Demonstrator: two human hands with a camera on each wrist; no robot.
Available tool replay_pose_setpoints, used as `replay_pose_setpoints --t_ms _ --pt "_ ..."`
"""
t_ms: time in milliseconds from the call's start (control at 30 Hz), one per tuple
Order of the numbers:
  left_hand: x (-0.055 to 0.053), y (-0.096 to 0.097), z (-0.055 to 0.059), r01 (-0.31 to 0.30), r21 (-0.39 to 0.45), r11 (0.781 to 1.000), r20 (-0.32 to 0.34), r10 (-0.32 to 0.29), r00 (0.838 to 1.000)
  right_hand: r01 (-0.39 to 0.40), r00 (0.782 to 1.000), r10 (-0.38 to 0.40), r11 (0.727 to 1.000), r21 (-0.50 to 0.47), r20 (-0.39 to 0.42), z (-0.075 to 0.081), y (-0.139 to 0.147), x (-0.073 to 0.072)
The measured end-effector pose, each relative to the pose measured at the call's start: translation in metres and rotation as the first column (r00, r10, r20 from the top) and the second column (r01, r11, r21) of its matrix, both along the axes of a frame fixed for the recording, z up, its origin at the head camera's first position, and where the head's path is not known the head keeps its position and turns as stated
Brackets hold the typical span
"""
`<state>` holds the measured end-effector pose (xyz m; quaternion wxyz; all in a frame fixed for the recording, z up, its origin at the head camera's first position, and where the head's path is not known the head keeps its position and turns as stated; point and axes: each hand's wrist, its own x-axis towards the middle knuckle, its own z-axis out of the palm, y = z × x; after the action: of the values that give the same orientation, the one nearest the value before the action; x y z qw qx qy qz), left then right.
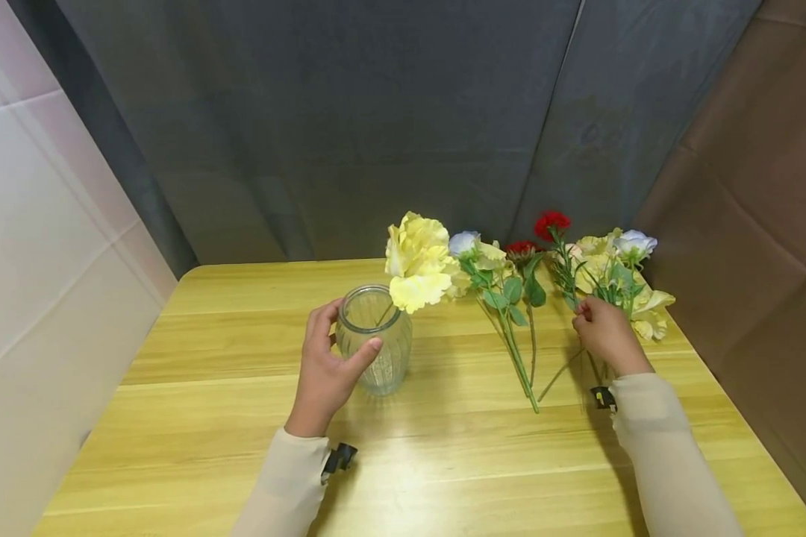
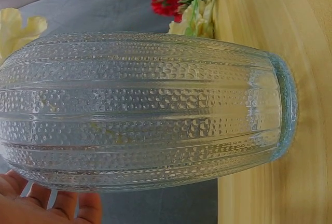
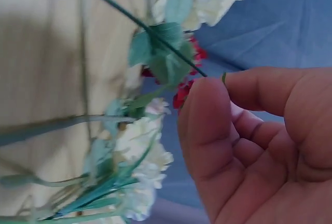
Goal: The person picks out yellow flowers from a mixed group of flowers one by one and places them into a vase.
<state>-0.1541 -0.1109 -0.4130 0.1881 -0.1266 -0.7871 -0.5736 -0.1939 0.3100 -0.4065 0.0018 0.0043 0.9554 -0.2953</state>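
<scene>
A ribbed clear glass vase [image 1: 392, 362] stands upright on the table, and one large yellow flower [image 1: 418, 261] leans out over its rim toward the right. My left hand [image 1: 327, 377] grips the vase's upper part, thumb in front and fingers around the far left side. In the left wrist view, fingertips [image 2: 65, 203] touch the bumpy glass [image 2: 155, 99]. Over the right-hand flowers, my right hand [image 1: 607, 335] pinches the thin green stem [image 3: 135, 22] of a red carnation [image 1: 552, 224] between thumb and forefinger. The carnation's head is raised above the others.
Between the hands lies a bunch with a pale blue flower [image 1: 465, 242], green leaves [image 1: 513, 289] and a dark red flower [image 1: 522, 249]. Yellow flowers [image 1: 651, 313] and a whitish-blue one [image 1: 634, 244] lie at the right edge. A grey curtain [image 1: 349, 134] hangs behind the wooden table [image 1: 195, 418].
</scene>
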Motion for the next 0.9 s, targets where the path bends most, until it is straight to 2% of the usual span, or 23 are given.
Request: replay_pose_setpoints --t_ms 233,367,467,700,900 --pt "0.000 -0.001 -0.001 -0.003 0.000 1.000 0.003 0.003 1.000 -0.048 0.996 0.047 0.999 0.007 0.078 -0.017 0.006 -0.005" --pt "0.001 -0.002 -0.002 -0.002 0.001 1.000 0.002 0.002 1.000 -0.040 0.993 0.040 0.999 0.000 0.114 -0.020 0.004 -0.003" --pt "0.001 -0.002 -0.002 0.002 0.000 1.000 0.001 -0.002 1.000 -0.023 0.994 0.022 1.000 0.007 0.108 -0.017 0.000 -0.002" --pt "0.001 -0.002 -0.001 0.001 -0.002 1.000 -0.003 -0.001 1.000 -0.036 0.999 0.036 0.999 0.024 0.001 -0.012 -0.026 -0.001" --pt "0.000 -0.001 -0.002 0.001 -0.001 1.000 -0.003 -0.001 1.000 -0.082 0.996 0.081 0.997 0.007 0.033 -0.017 -0.054 -0.007"
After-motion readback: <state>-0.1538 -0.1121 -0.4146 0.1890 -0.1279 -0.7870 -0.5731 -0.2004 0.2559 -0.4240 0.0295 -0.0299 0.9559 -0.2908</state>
